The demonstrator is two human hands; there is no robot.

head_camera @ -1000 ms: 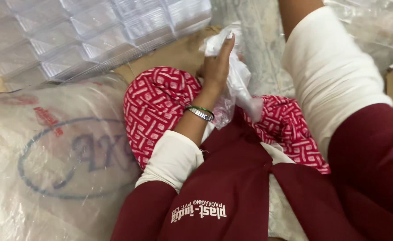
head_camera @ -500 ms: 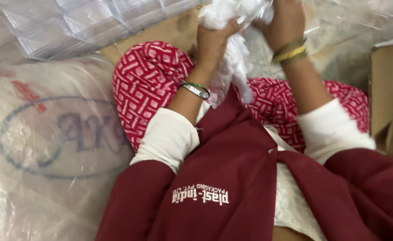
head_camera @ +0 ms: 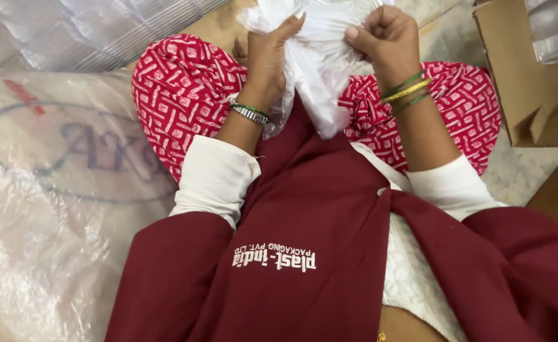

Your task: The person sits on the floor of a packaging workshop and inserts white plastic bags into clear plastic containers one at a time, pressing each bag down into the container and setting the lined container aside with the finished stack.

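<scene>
In the head view, a crumpled clear plastic bag (head_camera: 317, 69) is held up over the lap, gripped from both sides near the top of the frame. The left hand (head_camera: 267, 54) is closed on the bag's left side, thumb pressed across the film; the right hand (head_camera: 383, 38) is fisted around the bunched upper right part. The tail of the bag hangs down between the wrists, against the maroon jacket (head_camera: 304, 221).

The film is judged to be very light, soft and limp, with no stiffness of its own, and probably a little slippery; a grip on gathered folds or along an edge is likely to hold best, and it may tear under a hard pull.

Room is bounded on the left by a large plastic-wrapped sack (head_camera: 51, 190) just beside the knee, with ribbed clear sheets (head_camera: 89, 31) behind it. On the right, a cardboard box (head_camera: 523, 76) stands near the right forearm. Open floor (head_camera: 450, 38) shows between the box and the hands.
</scene>
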